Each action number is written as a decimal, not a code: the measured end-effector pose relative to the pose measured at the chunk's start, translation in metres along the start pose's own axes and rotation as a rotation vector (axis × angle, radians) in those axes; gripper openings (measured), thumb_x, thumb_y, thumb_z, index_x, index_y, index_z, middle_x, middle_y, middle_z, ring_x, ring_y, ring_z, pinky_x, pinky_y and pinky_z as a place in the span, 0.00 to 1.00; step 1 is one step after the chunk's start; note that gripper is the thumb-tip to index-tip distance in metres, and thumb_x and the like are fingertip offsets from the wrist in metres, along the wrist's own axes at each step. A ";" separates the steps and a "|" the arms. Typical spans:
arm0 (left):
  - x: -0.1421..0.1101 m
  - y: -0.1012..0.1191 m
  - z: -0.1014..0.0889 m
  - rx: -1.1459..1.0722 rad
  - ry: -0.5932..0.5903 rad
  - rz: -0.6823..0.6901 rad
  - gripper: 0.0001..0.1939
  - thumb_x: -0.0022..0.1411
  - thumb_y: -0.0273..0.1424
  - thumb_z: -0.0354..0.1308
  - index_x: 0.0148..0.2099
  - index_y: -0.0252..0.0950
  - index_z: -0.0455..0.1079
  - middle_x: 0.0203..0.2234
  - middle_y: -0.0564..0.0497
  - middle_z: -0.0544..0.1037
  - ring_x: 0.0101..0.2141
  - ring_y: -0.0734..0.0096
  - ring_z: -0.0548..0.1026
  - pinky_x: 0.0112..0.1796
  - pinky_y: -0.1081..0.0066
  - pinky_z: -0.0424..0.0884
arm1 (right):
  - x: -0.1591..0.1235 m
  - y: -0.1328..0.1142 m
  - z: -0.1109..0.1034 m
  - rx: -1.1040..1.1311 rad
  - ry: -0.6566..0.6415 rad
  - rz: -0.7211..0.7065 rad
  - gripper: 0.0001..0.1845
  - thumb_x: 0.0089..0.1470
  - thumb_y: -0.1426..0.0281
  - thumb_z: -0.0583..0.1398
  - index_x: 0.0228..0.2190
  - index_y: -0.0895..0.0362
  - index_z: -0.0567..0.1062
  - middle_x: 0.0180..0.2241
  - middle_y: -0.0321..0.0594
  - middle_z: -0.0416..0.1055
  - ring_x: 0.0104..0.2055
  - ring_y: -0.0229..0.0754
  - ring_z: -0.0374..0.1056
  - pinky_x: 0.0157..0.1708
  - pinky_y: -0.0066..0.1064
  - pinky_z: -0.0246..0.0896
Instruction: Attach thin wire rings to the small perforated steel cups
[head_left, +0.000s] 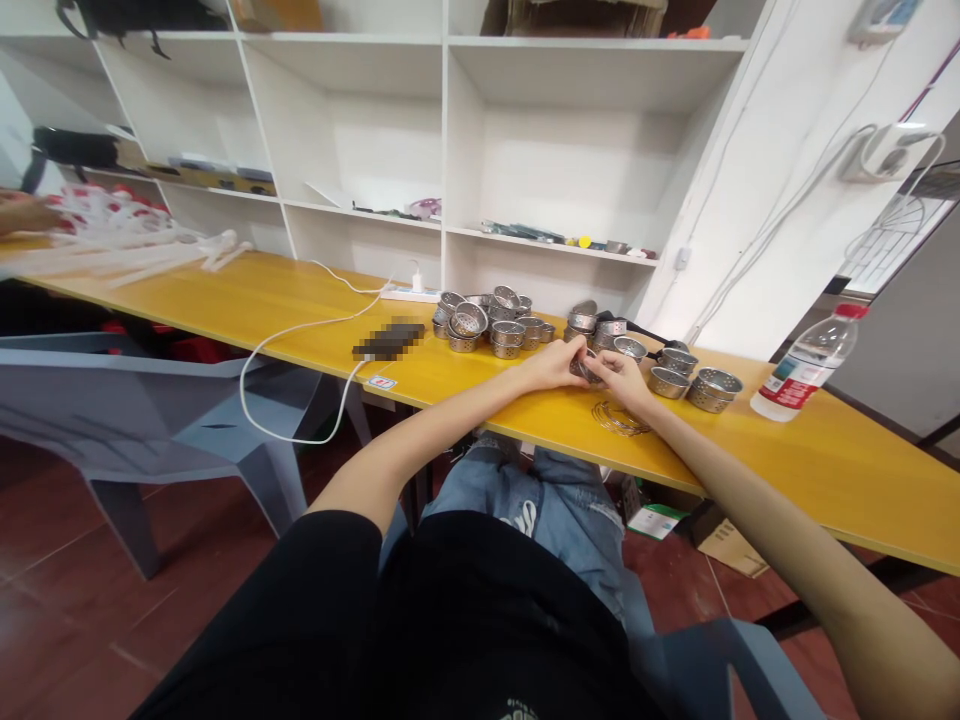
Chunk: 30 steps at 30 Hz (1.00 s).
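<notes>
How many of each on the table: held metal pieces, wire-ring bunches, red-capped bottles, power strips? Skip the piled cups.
Metal piece held between left hand and right hand: 1
Wire-ring bunch: 1
Red-capped bottle: 1
Power strip: 1
Total: 4

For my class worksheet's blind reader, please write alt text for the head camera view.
A seated person's left hand and right hand hold a small perforated metal cup over a yellow table. Wire rings lie nearby; similar cups cluster beyond, with a red-capped plastic bottle at right.
</notes>
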<state>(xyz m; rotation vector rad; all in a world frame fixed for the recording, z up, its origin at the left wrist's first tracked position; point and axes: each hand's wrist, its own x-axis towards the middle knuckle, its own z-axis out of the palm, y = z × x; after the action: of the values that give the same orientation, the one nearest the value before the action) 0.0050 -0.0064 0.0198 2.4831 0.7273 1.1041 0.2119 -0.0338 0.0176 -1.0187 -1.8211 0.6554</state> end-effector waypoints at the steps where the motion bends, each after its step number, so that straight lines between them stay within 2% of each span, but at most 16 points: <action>1: 0.000 0.000 0.000 0.002 0.001 0.005 0.29 0.54 0.38 0.79 0.41 0.43 0.59 0.34 0.54 0.77 0.35 0.62 0.76 0.39 0.66 0.67 | 0.000 0.000 0.000 0.001 0.000 0.000 0.42 0.41 0.27 0.71 0.23 0.53 0.70 0.24 0.35 0.65 0.28 0.39 0.60 0.27 0.32 0.62; 7: 0.002 -0.002 0.001 0.024 0.000 0.010 0.29 0.54 0.39 0.79 0.42 0.42 0.59 0.34 0.54 0.77 0.36 0.62 0.76 0.39 0.67 0.66 | 0.001 0.000 0.000 -0.033 0.006 -0.027 0.42 0.43 0.27 0.70 0.23 0.53 0.71 0.22 0.35 0.65 0.26 0.39 0.59 0.26 0.32 0.59; 15: 0.004 -0.011 0.002 0.055 -0.016 0.043 0.28 0.55 0.41 0.78 0.42 0.42 0.61 0.31 0.57 0.72 0.34 0.63 0.73 0.37 0.67 0.63 | 0.001 0.004 -0.003 -0.007 -0.018 -0.008 0.42 0.42 0.27 0.71 0.22 0.53 0.71 0.22 0.36 0.67 0.26 0.39 0.61 0.25 0.33 0.60; 22: 0.002 -0.008 0.001 0.015 -0.001 0.030 0.28 0.55 0.40 0.78 0.41 0.42 0.60 0.30 0.57 0.73 0.34 0.64 0.73 0.38 0.67 0.64 | 0.005 0.008 -0.004 -0.021 -0.027 -0.022 0.41 0.44 0.28 0.71 0.23 0.54 0.73 0.24 0.36 0.67 0.29 0.41 0.63 0.30 0.34 0.64; 26: -0.001 -0.007 0.004 -0.042 0.048 -0.033 0.29 0.55 0.43 0.79 0.41 0.42 0.60 0.30 0.56 0.74 0.34 0.65 0.73 0.37 0.67 0.64 | 0.004 0.004 -0.008 -0.107 0.006 -0.096 0.39 0.49 0.29 0.69 0.26 0.53 0.79 0.27 0.39 0.73 0.32 0.45 0.66 0.34 0.38 0.65; 30: -0.004 -0.012 0.007 -0.075 0.055 -0.131 0.30 0.54 0.46 0.80 0.39 0.42 0.60 0.28 0.57 0.72 0.31 0.67 0.70 0.35 0.68 0.62 | 0.000 -0.001 -0.013 -0.309 0.011 -0.271 0.33 0.59 0.35 0.66 0.29 0.53 0.85 0.34 0.48 0.79 0.39 0.52 0.72 0.44 0.45 0.69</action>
<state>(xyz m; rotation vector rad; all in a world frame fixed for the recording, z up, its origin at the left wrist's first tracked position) 0.0040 0.0009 0.0070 2.3151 0.8361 1.1340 0.2230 -0.0341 0.0239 -0.9430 -2.0449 0.2075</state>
